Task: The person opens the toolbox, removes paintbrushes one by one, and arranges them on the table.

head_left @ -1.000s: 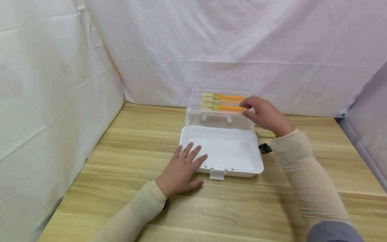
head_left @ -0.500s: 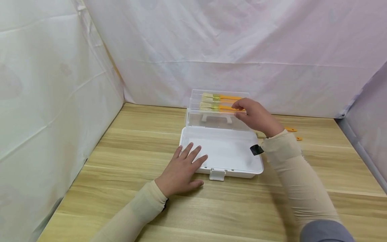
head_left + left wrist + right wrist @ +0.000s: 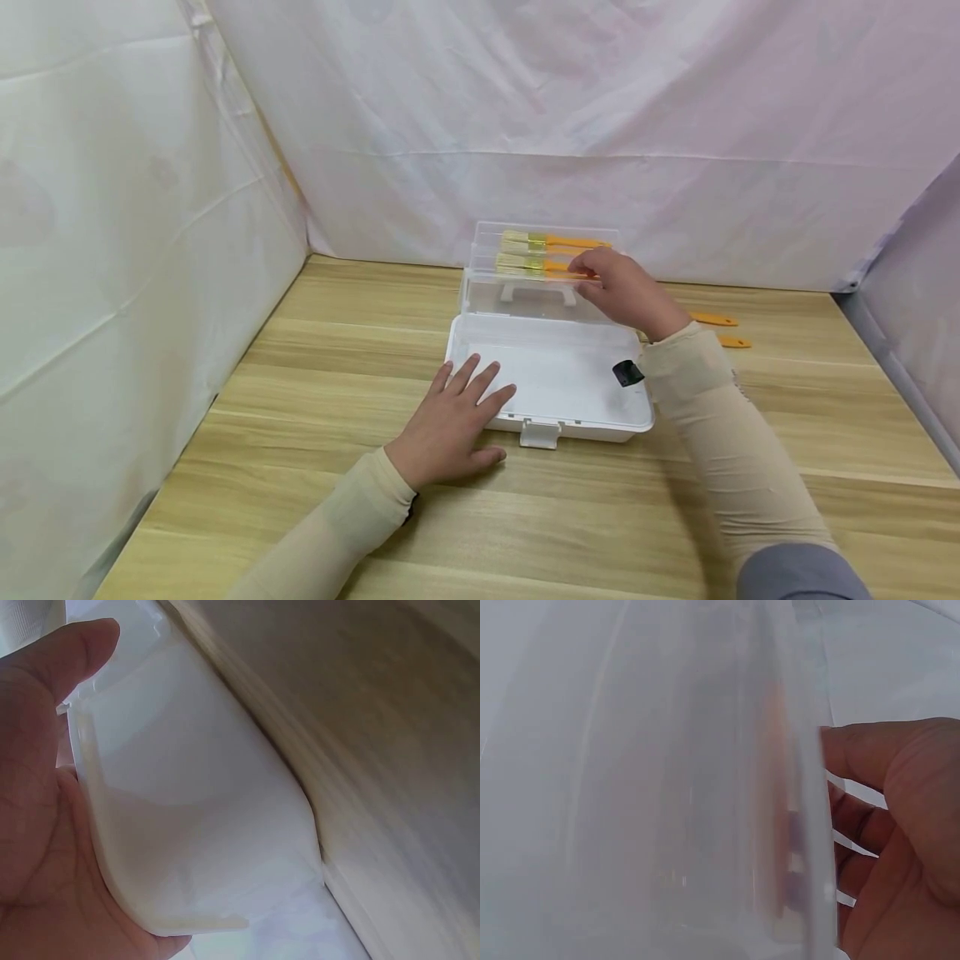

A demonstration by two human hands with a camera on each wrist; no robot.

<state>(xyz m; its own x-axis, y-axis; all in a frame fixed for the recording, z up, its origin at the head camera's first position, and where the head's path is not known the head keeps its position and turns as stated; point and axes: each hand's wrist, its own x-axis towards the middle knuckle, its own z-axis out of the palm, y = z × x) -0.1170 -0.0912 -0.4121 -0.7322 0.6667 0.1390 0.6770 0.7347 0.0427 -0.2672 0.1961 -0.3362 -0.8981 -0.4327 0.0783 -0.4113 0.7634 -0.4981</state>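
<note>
A white plastic box (image 3: 562, 375) stands open, its clear lid (image 3: 517, 293) swung back behind it. Two paintbrushes with orange handles, an upper paintbrush (image 3: 525, 242) and a lower paintbrush (image 3: 521, 265), lie one behind the other in the clear back part. My left hand (image 3: 446, 421) lies spread over the box's front left corner; the left wrist view has thumb and palm along its outer wall (image 3: 195, 765). My right hand (image 3: 626, 287) is at the lower paintbrush's handle, thumb and fingers apart. In the right wrist view its fingertips reach behind the translucent rim (image 3: 821, 825), beside a blurred orange handle (image 3: 778, 787).
More paintbrush handles (image 3: 716, 319) lie on the wooden table (image 3: 315, 375) to the right of the box, partly behind the right wrist. A clear latch (image 3: 540, 433) sticks out at the box's front. A white cloth (image 3: 390, 192) hangs behind.
My right hand has moved left and slightly down along the handles, uncovering the paintbrush handles on the table. The left hand, the box and the paintbrushes in it have stayed in place.
</note>
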